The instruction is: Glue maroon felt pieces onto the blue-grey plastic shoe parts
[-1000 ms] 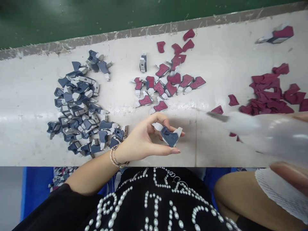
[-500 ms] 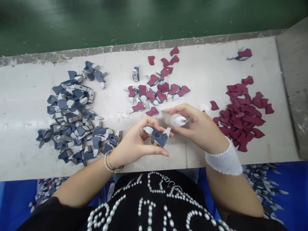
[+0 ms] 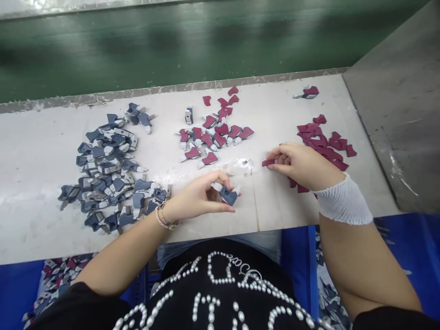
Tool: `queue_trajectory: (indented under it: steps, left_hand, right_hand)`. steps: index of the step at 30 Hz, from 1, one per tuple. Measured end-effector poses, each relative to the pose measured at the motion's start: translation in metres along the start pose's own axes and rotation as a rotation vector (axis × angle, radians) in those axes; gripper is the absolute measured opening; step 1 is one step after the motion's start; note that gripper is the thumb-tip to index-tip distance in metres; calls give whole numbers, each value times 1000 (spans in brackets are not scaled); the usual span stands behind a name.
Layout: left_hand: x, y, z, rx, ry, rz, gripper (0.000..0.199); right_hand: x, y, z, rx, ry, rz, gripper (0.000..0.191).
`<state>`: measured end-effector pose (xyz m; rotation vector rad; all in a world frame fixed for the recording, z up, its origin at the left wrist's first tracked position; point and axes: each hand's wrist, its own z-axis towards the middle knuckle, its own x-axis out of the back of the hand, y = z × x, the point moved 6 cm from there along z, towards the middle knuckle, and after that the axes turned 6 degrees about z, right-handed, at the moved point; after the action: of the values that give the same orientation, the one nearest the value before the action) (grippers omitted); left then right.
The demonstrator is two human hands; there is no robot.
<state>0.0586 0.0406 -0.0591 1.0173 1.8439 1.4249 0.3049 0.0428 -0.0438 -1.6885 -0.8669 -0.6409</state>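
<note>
My left hand (image 3: 206,195) is closed around a blue-grey plastic part with light grey ends (image 3: 228,195), its recessed face turned up. Between the fingertips of my right hand (image 3: 295,162) is a small dark red curved piece (image 3: 268,162), pinched at its end. On the table between both hands lies a clear squeeze bottle with a thin tip (image 3: 239,167). Under and behind my right hand spreads a pile of dark red pieces (image 3: 318,142), partly hidden by it. Farther back, in the middle, sits a group of parts with red faces (image 3: 220,130).
A large heap of blue-grey parts (image 3: 113,174) covers the left of the white table (image 3: 165,101). One red-faced part (image 3: 310,92) lies at the far right. A metal panel (image 3: 402,105) bounds the right side, and a green surface (image 3: 172,50) runs behind. Blue bins (image 3: 299,270) stand below the front edge.
My right hand has put the bottle down on the table and moved right, and now holds a red piece. My left hand still holds the blue-grey part. The camera view has shifted.
</note>
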Motion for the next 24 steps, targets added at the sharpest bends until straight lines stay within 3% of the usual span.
queue_trajectory:
  steps: [6, 12, 15, 18, 24]
  left_hand:
    - [1, 7, 1, 18, 118, 103, 42]
    - [-7, 10, -15, 42, 269, 131, 44]
    - [-13, 7, -24, 42, 361, 121, 43]
    - [-19, 10, -23, -25, 437, 138, 43]
    - [-28, 33, -10, -216, 507, 265, 45]
  right_hand:
    - [-3, -8, -5, 18, -21, 1, 9]
    - [-4, -18, -39, 18, 62, 45, 8]
    - [-3, -24, -56, 3, 70, 235, 9]
    - [1, -37, -68, 69, 50, 430, 9]
    - [0, -67, -88, 211, -43, 575, 21]
